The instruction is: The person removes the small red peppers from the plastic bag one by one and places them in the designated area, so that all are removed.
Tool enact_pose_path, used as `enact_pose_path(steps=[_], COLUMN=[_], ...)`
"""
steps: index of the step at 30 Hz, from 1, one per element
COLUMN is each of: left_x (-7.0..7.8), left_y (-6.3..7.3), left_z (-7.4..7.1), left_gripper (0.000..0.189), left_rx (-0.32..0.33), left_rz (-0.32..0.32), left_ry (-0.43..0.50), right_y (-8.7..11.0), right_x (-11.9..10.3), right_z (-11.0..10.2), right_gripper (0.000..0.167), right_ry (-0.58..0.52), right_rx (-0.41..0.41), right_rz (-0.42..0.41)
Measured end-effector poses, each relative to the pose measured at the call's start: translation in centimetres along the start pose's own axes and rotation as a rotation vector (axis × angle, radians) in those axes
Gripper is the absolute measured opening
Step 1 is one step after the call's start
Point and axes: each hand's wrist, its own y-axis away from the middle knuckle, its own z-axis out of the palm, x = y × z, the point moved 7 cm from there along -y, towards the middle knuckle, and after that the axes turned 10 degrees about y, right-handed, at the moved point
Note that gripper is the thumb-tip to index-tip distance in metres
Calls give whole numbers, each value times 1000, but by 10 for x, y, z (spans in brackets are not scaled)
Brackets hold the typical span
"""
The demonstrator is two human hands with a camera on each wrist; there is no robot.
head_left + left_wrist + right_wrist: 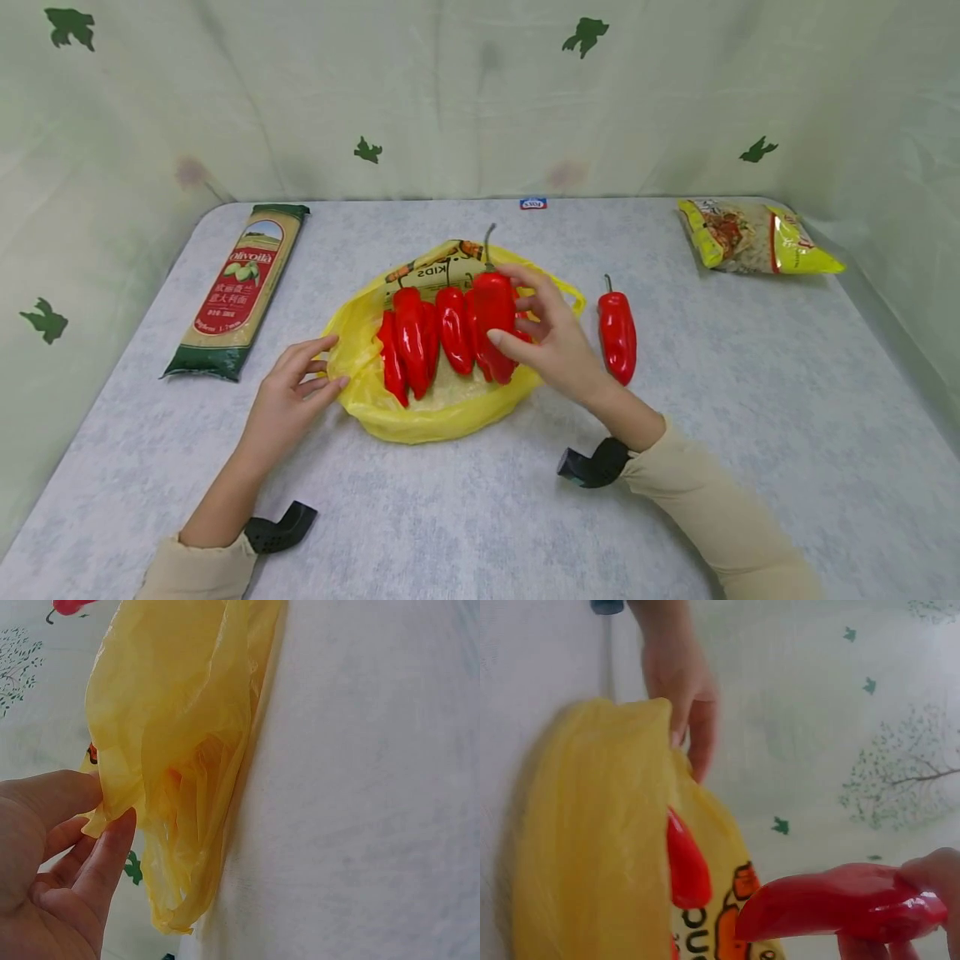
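A yellow plastic bag (420, 427) lies open at the middle of the table with several red peppers (411, 337) inside. My left hand (292, 387) pinches the bag's left edge between thumb and fingers; the left wrist view shows the thin plastic (120, 772) between them. Over the bag's right side, my right hand (555, 337) grips another red pepper (493, 308), its stem pointing away from me. In the right wrist view this held pepper (832, 904) is raised beside the bag's mouth. One more red pepper (617, 337) lies on the table, right of the right hand.
A long pack of spaghetti (238, 292) lies at the left of the table (750, 433). At the back right is a yellow bag of noodles (757, 237). A small blue and red label (533, 203) sits at the table's back edge, before a pale curtain (480, 100).
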Motion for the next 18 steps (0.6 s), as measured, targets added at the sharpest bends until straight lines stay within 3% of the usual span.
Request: enact_pose_path(steps=[4, 9, 12, 18], left_x=[0, 1, 1, 0], left_y=[0, 0, 0, 0], left_z=[0, 0, 0, 0], left_gripper=[56, 56, 56, 56], left_rx=[-3, -3, -3, 0], left_rz=[1, -3, -8, -15], left_ry=[-5, -9, -9, -11], right_y=[7, 20, 30, 52], right_x=[-8, 6, 25, 69], right_z=[-41, -89, -113, -145], right_gripper=[63, 62, 61, 59], right_ry=[-22, 63, 110, 177], right_rx=[122, 217, 230, 166], right_rz=[-27, 75, 178, 366])
